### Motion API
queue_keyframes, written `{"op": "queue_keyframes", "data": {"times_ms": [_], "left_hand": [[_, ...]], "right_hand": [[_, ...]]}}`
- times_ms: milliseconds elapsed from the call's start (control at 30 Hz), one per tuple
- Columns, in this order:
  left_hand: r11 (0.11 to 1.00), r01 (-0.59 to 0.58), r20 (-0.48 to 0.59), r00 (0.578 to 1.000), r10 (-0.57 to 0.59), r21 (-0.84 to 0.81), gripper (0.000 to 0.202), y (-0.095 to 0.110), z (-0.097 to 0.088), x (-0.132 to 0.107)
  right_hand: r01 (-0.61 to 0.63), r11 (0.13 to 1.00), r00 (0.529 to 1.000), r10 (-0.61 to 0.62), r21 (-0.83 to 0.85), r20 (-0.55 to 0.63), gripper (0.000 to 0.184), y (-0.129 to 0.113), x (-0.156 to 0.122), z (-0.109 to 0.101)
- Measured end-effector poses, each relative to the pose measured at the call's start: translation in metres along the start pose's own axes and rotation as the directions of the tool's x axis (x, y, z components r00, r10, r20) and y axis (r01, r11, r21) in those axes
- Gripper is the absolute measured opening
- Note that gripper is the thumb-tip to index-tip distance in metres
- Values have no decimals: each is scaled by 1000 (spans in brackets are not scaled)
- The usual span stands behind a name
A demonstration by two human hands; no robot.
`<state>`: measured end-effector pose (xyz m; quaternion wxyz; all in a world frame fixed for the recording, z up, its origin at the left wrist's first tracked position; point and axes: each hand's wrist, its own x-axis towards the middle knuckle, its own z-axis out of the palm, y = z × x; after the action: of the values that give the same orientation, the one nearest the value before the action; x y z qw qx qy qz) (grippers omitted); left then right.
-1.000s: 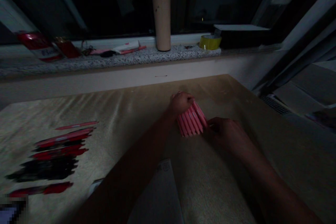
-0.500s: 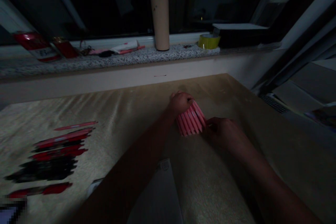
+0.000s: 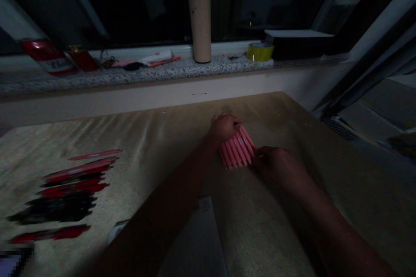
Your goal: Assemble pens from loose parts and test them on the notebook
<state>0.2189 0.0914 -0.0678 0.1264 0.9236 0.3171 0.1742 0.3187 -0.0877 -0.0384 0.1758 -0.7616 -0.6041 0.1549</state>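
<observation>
Several pink pens (image 3: 234,152) lie side by side in a flat row on the table, fanned slightly. My left hand (image 3: 225,126) is closed over their far ends, its fingers partly hidden. At the right side of the row, my right hand (image 3: 276,162) pinches the near end of the outermost pen between thumb and finger. To the left, apart from both hands, lie a single pink pen (image 3: 95,155), more pink and red pens, a cluster of black pens (image 3: 61,207) and a red pen (image 3: 50,233). The scene is dim.
Beneath my left forearm lies a pale flat box or board (image 3: 195,242). On the granite sill (image 3: 156,71) stand a red can (image 3: 48,56), a cardboard tube (image 3: 200,21), a yellow tape roll (image 3: 260,52) and a dark box (image 3: 299,45). A blurred-out screen (image 3: 13,264) shows bottom left.
The camera view has shifted very slightly. Both hands stay at the row of pink pens, with no clear movement.
</observation>
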Motion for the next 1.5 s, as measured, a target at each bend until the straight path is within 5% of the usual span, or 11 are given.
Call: {"op": "queue_keyframes", "data": {"times_ms": [567,867,1500], "left_hand": [[1000,31,21,999,-31,0,25,2,-6,0],[1000,4,-4,1000,-4,-22,23,4,-7,-1],[1000,10,-37,999,-11,-28,24,2,-9,-1]], "right_hand": [[-23,1000,999,23,6,-23,27,1,-1,-5],[-75,997,986,69,-36,-150,26,3,5,-3],[-88,996,988,85,-24,-127,27,3,8,4]]}}
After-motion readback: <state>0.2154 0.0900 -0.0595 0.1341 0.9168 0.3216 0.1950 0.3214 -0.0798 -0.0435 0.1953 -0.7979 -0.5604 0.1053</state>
